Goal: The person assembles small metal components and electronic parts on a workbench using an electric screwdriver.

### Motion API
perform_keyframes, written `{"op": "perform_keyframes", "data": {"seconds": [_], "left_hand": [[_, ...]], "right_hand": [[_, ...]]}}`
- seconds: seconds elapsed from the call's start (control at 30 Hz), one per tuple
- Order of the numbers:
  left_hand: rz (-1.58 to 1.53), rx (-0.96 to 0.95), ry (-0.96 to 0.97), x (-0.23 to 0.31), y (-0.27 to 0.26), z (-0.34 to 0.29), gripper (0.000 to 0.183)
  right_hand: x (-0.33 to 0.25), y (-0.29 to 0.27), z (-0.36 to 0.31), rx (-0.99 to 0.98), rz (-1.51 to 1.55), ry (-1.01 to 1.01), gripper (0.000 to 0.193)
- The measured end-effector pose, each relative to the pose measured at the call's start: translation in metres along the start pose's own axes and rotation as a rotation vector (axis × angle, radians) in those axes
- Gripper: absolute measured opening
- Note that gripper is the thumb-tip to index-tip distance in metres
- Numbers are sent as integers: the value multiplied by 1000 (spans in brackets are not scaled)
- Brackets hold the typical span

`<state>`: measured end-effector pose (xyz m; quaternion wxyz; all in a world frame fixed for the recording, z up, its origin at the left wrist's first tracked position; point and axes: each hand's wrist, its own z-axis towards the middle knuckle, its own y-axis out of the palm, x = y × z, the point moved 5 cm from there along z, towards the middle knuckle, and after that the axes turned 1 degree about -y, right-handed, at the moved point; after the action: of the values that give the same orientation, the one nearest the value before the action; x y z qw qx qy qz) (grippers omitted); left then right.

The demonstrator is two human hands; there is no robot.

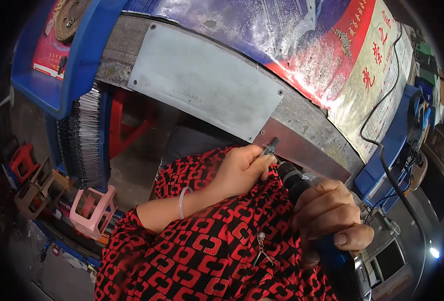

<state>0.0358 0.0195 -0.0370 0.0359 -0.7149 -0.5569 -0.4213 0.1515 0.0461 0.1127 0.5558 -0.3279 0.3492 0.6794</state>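
Note:
Between the thumb and fingers of my left hand (244, 169) is a small dark metal piece (271, 146), its exact kind too small to make out. My right hand (330, 213) is wrapped round a blue and black power drill (296, 181). The drill's front end points at the fingertips of my left hand. Whether its tip touches the metal piece is hidden by those fingers. Both hands are close to the bench's near edge, above my lap. Just beyond them lie a pale metal plate (202, 83) screwed to the bench and a reddish-brown plate (302, 150).
A blue bin (36, 85) stands at the far left, above a blue crate of many thin metal parts (84, 135). Printed sheets (292, 45) cover the bench. A black cable (382, 150) runs down the right, past a blue tray (372, 175). A pink stool (92, 213) stands left.

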Motion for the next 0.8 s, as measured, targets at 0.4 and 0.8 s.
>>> {"op": "perform_keyframes", "data": {"seconds": [0.4, 0.8], "left_hand": [[11, -5, -8, 4, 0, 0, 26], [-57, -11, -41, 9, 2, -1, 25]], "right_hand": [[7, 3, 5, 4, 16, 30, 32], [5, 0, 2, -37, 46, 6, 35]]}}
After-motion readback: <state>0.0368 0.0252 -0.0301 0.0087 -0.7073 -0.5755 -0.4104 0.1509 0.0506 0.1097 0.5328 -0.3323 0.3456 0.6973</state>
